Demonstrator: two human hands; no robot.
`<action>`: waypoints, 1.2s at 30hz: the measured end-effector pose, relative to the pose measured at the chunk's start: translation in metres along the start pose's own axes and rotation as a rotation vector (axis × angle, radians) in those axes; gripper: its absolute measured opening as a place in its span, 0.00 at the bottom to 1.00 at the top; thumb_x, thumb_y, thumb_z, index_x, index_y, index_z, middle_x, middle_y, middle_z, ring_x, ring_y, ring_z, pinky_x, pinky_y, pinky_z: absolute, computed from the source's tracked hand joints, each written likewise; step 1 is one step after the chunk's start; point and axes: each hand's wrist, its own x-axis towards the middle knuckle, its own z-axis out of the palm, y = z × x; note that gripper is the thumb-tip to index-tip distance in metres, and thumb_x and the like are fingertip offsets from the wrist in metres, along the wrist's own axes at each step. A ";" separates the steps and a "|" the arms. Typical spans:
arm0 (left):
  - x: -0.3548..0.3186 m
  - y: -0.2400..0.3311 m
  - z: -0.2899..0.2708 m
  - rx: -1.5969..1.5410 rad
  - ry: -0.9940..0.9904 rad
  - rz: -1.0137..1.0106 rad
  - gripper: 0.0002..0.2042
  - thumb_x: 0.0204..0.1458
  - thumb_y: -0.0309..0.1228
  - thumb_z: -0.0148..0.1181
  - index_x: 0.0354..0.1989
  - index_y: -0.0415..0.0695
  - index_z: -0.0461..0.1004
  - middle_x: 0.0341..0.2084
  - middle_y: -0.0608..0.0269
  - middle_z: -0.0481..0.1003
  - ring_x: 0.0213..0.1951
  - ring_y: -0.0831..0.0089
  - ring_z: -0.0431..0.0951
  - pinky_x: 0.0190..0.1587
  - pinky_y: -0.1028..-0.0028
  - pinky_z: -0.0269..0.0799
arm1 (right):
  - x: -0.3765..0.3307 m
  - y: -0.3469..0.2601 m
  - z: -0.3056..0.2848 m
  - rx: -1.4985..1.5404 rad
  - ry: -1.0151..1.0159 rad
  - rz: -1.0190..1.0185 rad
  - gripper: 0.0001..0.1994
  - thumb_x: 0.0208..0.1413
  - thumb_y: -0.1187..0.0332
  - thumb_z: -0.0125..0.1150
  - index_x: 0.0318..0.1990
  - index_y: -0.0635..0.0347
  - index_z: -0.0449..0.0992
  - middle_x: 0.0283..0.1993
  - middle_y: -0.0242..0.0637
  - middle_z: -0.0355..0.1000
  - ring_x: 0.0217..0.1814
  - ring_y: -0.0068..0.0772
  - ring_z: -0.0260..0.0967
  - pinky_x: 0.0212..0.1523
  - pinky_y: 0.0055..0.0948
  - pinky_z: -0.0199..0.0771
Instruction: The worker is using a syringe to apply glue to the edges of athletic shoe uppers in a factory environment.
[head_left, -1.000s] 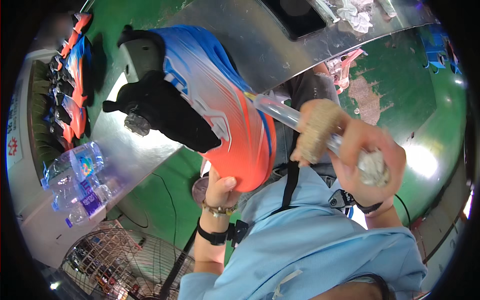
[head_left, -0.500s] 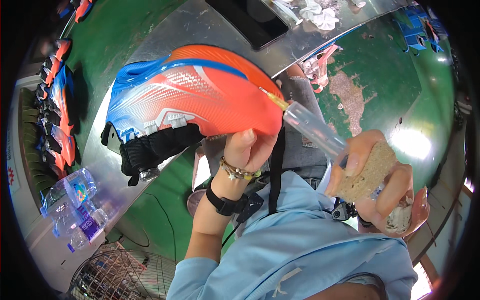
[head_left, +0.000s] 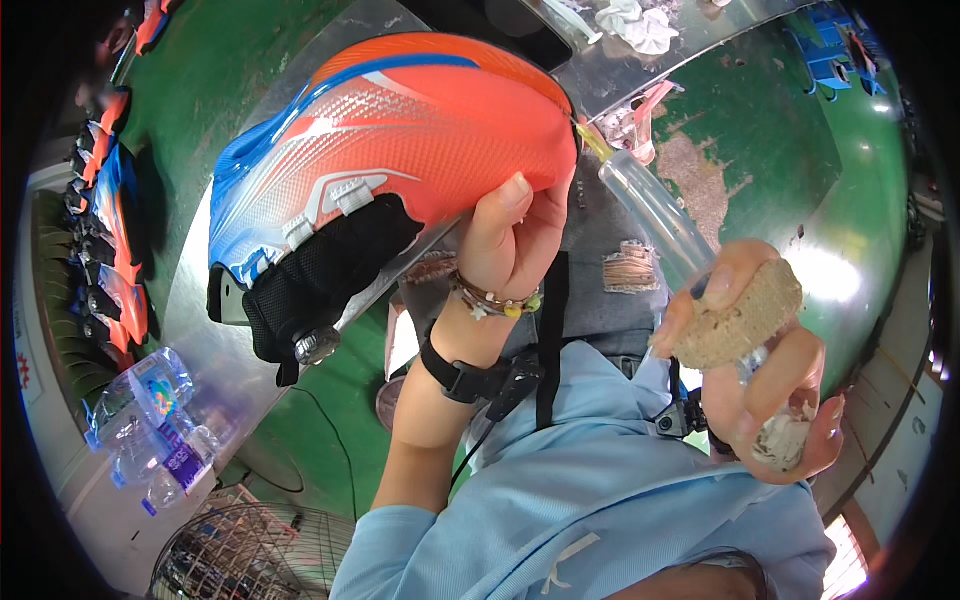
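An orange-red and blue sports shoe (head_left: 440, 140) with a black collar hangs in front of me on its side, toe to the right. My left hand (head_left: 500, 235) grips it near the toe, thumb on the upper; the other fingers are mostly hidden. In my right hand (head_left: 775, 385) is a clear syringe (head_left: 655, 215) with a yellowish needle tip, which reaches the toe's edge where upper meets sole. Whether the tip touches cannot be told. The same hand also clasps a tan, rough block (head_left: 745, 315) and a crumpled white wad (head_left: 785, 440).
Behind the shoe lies a metal table (head_left: 610, 75) with a black phone (head_left: 510, 22) and white crumpled scraps (head_left: 640, 28). Similar shoes (head_left: 118, 230) line the far left. Plastic bottles (head_left: 165, 420) stand at the lower left, above a wire cage (head_left: 250, 545).
The shoe and my left hand have moved up and tilted slightly. The syringe has risen a little, and its tip now sits at the toe's edge rather than over the sole rim.
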 end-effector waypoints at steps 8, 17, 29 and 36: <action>0.012 -0.001 0.031 0.010 0.074 0.146 0.25 0.48 0.34 0.56 0.54 0.40 0.58 0.55 0.56 0.60 0.61 0.66 0.53 0.65 0.63 0.44 | 0.002 0.007 0.003 -0.069 0.027 -0.068 0.22 0.50 0.45 0.42 0.16 0.50 0.67 0.46 0.51 0.53 0.37 0.49 0.63 0.38 0.42 0.66; -0.003 0.031 0.078 -0.079 0.480 -0.101 0.10 0.48 0.31 0.58 0.38 0.43 0.71 0.36 0.68 0.73 0.40 0.77 0.74 0.48 0.75 0.71 | -0.003 0.028 0.001 -0.157 -0.119 -0.259 0.21 0.51 0.47 0.42 0.20 0.54 0.68 0.45 0.57 0.55 0.35 0.49 0.64 0.38 0.45 0.68; 0.008 0.033 0.087 -0.032 0.525 -0.108 0.12 0.48 0.32 0.59 0.39 0.40 0.69 0.35 0.66 0.73 0.37 0.76 0.74 0.48 0.76 0.71 | -0.002 0.050 -0.018 -0.213 -0.221 -0.431 0.14 0.45 0.58 0.48 0.23 0.62 0.69 0.41 0.62 0.62 0.34 0.47 0.68 0.32 0.34 0.66; 0.015 0.052 0.079 0.084 0.508 -0.127 0.13 0.48 0.31 0.59 0.40 0.39 0.69 0.36 0.62 0.73 0.40 0.72 0.74 0.51 0.72 0.70 | -0.005 0.047 -0.027 -0.275 -0.131 -0.508 0.15 0.44 0.53 0.51 0.26 0.57 0.71 0.41 0.58 0.62 0.40 0.49 0.65 0.36 0.41 0.69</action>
